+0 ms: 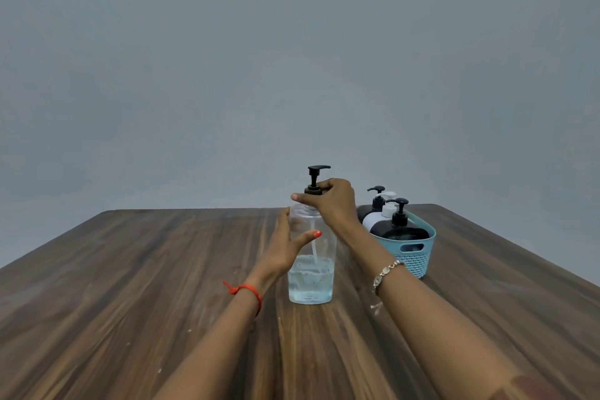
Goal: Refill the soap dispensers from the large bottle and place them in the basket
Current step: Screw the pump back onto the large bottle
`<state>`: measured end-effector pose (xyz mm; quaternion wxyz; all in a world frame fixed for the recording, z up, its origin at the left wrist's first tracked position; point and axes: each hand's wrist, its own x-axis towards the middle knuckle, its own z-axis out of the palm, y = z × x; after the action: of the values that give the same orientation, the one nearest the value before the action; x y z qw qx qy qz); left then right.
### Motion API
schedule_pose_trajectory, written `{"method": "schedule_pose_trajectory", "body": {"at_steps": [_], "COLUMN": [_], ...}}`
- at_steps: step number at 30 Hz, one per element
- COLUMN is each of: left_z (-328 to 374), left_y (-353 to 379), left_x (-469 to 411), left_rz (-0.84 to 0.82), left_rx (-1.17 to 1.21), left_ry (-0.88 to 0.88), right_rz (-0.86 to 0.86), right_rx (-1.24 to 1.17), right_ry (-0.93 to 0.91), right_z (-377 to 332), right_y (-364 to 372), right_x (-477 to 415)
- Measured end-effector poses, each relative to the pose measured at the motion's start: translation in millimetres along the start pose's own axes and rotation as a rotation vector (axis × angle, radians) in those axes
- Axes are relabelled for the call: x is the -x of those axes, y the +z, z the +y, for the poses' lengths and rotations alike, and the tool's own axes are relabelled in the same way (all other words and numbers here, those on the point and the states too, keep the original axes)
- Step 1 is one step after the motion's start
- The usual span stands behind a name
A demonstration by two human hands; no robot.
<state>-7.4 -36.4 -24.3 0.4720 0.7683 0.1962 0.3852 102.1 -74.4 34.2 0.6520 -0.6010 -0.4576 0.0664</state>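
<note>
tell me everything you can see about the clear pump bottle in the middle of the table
The clear bottle looks like transparent plastic, tall with rounded shoulders, and stands upright on the wooden table. Pale bluish liquid fills roughly its lower third, and a thin dip tube runs down inside. A black pump sits on its neck, nozzle pointing right in the picture. The left hand holds the body, thumb across the front. The right hand grips the pump's collar.

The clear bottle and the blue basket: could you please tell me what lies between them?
In the head view, only the person's right forearm crosses that gap, its right hand gripping the pump of the bottle; beneath it the wooden table is bare.
</note>
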Motion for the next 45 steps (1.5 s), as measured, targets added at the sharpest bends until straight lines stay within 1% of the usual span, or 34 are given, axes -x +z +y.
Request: {"method": "schedule_pose_trajectory", "body": {"at_steps": [1,3,6,8,10,12,20,23,25,30,33,35,37,40,42,45], "left_z": [0,-1,0,1,1,0,-2,-2,-2,-1,-9,-22,-29,-26,-20,-19], "left_y": [0,-1,0,1,1,1,2,2,2,3,4,7,9,8,7,8], "left_x": [0,0,-1,-1,-1,-1,-5,-6,-5,2,14,27,36,37,37,40], "left_rz": [0.003,0.006,0.009,0.016,0.02,0.023,0.022,0.014,0.008,-0.011,-0.038,-0.047,-0.027,-0.006,-0.015,0.023], "left_rx": [0.0,-0.005,-0.017,-0.001,0.017,0.015,-0.007,-0.01,-0.007,-0.016,-0.016,-0.047,-0.052,-0.016,0.053,0.107], "left_ry": [-0.001,0.004,0.011,0.018,0.02,0.019,0.029,0.025,0.018,0.029,0.025,-0.022,-0.054,-0.057,-0.062,-0.063], "right_rz": [0.023,-0.002,-0.151,-0.285,-0.352,-0.327,-0.057,0.052,0.079,0.028,-0.052,-0.104,-0.132,-0.153,-0.15,-0.142], "right_rx": [0.028,0.05,-0.003,-0.127,-0.215,-0.21,-0.141,-0.066,-0.027,-0.03,0.058,0.103,0.081,0.085,0.103,0.131], "right_ry": [-0.006,-0.015,0.004,0.042,0.057,0.048,-0.013,-0.04,-0.053,-0.062,-0.07,-0.034,-0.005,0.03,0.012,0.026], "right_z": [0,-2,-1,1,4,6,5,2,0,2,12,22,30,34,47,57], "right_y": [3,4,-10,-22,-27,-27,-9,0,3,-2,-5,-7,-8,-11,-13,-12], "right_x": [1,1,-1,-3,-4,-5,6,12,14,21,33,42,53,72,85,101]}}
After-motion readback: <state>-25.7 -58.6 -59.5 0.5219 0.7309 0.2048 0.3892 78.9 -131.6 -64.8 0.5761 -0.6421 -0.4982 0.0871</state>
